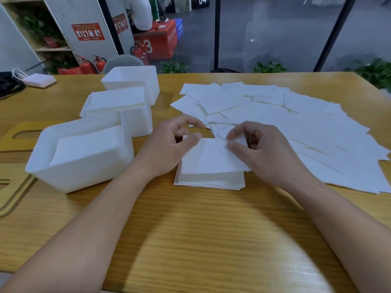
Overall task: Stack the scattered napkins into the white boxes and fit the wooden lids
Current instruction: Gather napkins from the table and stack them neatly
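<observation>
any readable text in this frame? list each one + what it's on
"3": large white numeral on the red box on the floor behind the table.
"04": white digits on a dark panel at the top edge.
Side face of the red box: white lettering, too blurred to read.
Two red posters on the white pillar: print too small to read.
Nothing printed shows on the white boxes, the napkins or the wooden lids.

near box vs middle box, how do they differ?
The near box has napkins sitting below its rim; the middle box has a stack rising above its rim. The near box lies closest to the left hand; the middle box stands behind it. Both are white, lidless and on the table.
</observation>
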Demonstrator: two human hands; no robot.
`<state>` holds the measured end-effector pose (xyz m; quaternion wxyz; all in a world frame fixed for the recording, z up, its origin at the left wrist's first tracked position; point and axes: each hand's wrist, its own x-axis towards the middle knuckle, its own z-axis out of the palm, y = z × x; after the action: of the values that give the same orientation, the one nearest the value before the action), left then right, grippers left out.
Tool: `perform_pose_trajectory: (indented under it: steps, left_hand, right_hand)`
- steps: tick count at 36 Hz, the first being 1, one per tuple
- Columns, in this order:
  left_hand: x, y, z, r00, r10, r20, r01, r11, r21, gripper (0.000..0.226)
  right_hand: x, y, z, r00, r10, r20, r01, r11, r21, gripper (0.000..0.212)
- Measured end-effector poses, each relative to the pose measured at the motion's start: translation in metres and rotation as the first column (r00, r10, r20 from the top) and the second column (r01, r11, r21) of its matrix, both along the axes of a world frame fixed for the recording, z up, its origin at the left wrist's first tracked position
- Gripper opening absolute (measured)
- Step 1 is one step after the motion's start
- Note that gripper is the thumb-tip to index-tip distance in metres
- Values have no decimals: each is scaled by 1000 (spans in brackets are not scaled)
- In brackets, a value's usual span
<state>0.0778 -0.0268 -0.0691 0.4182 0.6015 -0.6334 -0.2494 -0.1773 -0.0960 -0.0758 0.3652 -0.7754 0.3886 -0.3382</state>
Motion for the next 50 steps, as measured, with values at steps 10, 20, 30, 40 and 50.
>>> perform_pose_trajectory:
  steps: [10,20,30,40,50]
  left_hand:
    - [2,0,-12,963,-44,264,13,993,120,10]
    - [0,-3,-16,949,-28,313,7,998,69,8]
    - [1,-5,-20,949,-55,309,29,996,87,8]
    - [-2,-6,-18,937,38,347,-28,999,-35,51]
    - [3,-8,-16,939,98,330,-43,985,-169,16]
  right_hand:
    - [3,9,-4,933,-41,-356,-6,992,-130,22]
    - [10,5,-16,870,14,-492,-192,930,-314,48]
    - [23,3,-19,800,-28,-599,-227,910,-346,78]
    - [15,17,-3,959,222,-176,-259,939,-226,21]
    - [10,12,1,999,40,23,-33,969,-247,30]
